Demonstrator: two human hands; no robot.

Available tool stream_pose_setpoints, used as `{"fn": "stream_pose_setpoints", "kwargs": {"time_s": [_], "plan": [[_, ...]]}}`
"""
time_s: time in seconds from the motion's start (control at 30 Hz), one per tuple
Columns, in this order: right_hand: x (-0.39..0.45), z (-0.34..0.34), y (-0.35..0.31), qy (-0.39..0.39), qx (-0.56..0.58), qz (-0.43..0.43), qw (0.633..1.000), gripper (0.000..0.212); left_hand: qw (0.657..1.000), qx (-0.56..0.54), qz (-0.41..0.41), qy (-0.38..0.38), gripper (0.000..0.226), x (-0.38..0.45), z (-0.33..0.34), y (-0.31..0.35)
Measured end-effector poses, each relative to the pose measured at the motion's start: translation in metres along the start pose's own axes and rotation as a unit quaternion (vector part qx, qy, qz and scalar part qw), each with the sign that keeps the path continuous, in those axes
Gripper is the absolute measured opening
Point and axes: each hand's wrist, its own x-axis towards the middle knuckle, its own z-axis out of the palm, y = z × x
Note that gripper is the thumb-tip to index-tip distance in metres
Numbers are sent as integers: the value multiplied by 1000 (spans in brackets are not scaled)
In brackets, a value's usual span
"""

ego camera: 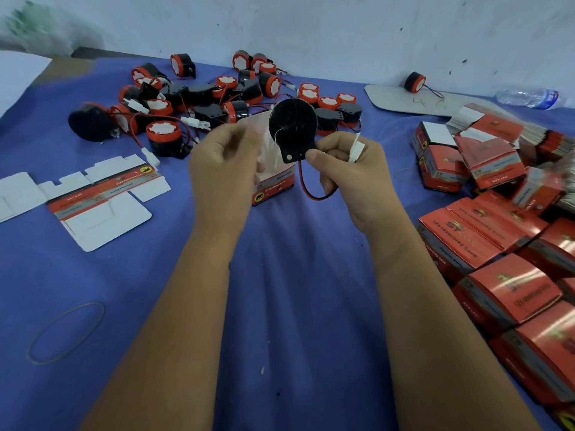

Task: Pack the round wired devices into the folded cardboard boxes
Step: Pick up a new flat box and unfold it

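My right hand [345,169] pinches the mounting tab of a round black wired device [292,126], its black back facing me, with the white connector and the looped red-and-black wire held in the same hand. My left hand [224,169] grips an opened red folded cardboard box [273,185] just left of and below the device. The box's open top and pale flaps sit behind my left fingers, partly blurred. The device hangs at the box's mouth, above it.
Several red-and-black round devices [217,94] lie piled at the back of the blue cloth [295,306]. Flat unfolded box blanks [93,197] lie at left, a rubber band [67,332] near left. Filled red boxes [504,275] crowd the right edge. A water bottle [525,98] lies far right.
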Motion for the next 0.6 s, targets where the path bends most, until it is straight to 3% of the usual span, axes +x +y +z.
{"fn": "stream_pose_setpoints", "kwargs": {"time_s": [0.13,0.33,0.53,0.6], "plan": [[0,-4,0,-27,-24,-13,999,10,991,120,52,-29,15,-6,6,-1],[1,-9,-1,-23,-44,-21,999,15,985,130,108,-33,16,-6,5,-1],[6,-19,13,107,-104,8,989,16,983,5,161,89,14,-8,5,8],[9,-24,20,184,-124,18,975,11,986,38,161,33,15,-8,5,8]]}}
